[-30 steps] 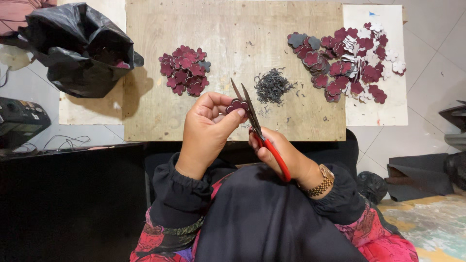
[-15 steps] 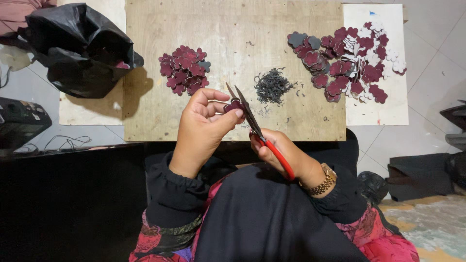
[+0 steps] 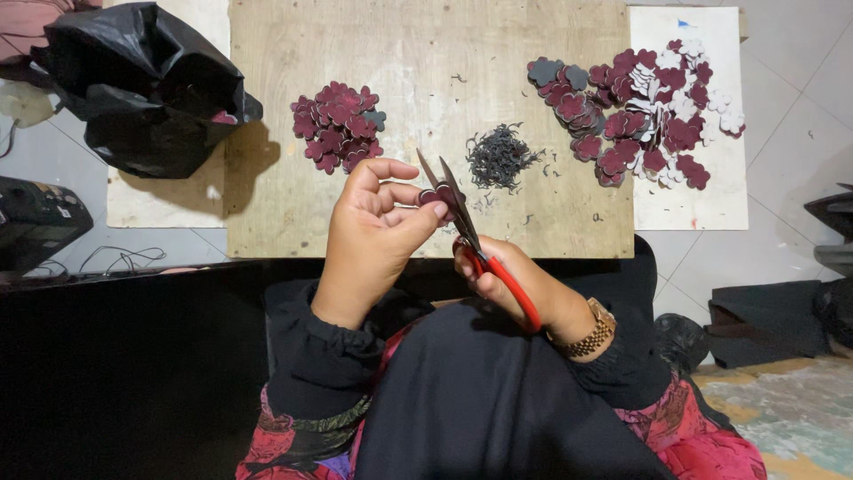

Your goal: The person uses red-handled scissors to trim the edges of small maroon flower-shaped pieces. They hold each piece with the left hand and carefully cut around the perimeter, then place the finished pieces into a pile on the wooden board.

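Observation:
My left hand [image 3: 373, 227] pinches a small maroon flower-shaped piece [image 3: 436, 195] between thumb and fingertips, above the near edge of a wooden board [image 3: 426, 53]. My right hand [image 3: 524, 289] grips red-handled scissors [image 3: 471, 240], their blades slightly apart around the piece. A pile of maroon flower pieces [image 3: 338, 124] lies on the board's left. A small heap of dark trimmings [image 3: 499, 157] lies right of the blades. A larger spread of maroon and white pieces [image 3: 640, 111] covers the board's right end and a white sheet [image 3: 702, 204].
A black plastic bag [image 3: 133, 80] sits at the far left on the tiled floor. A dark box with cables [image 3: 35, 222] lies at the left edge. Dark bags [image 3: 773, 320] rest on the right, by a patterned mat [image 3: 782, 418].
Both hands have lifted slightly toward the board with the piece and scissors; the left fingers have shifted, turning the piece between the blades.

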A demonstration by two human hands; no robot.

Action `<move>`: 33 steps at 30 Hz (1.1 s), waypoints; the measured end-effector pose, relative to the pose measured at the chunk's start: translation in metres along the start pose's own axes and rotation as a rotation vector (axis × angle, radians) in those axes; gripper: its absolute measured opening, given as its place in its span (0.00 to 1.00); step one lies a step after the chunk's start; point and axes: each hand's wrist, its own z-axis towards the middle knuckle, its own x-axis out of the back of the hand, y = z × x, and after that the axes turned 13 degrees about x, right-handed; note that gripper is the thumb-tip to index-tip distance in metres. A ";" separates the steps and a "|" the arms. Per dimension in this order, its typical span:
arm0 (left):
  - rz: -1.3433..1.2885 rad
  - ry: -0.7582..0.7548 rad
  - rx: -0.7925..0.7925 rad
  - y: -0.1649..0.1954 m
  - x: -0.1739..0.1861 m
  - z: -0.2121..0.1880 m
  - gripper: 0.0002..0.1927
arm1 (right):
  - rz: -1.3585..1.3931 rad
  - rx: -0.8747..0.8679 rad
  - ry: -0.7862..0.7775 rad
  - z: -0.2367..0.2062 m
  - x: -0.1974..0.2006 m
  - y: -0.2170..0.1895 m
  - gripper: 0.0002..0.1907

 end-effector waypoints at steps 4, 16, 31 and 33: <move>0.016 -0.012 -0.009 -0.005 -0.003 0.000 0.20 | -0.018 0.060 0.011 0.002 -0.002 0.003 0.39; -0.039 -0.093 0.041 -0.012 0.001 0.000 0.05 | 0.182 0.022 0.014 -0.004 -0.005 0.004 0.41; 0.058 -0.132 0.083 -0.017 0.003 0.002 0.05 | 0.182 -0.014 0.020 -0.009 -0.003 0.012 0.43; 0.048 -0.146 0.082 -0.018 0.003 0.002 0.05 | 0.146 -0.009 0.033 -0.006 -0.004 0.012 0.44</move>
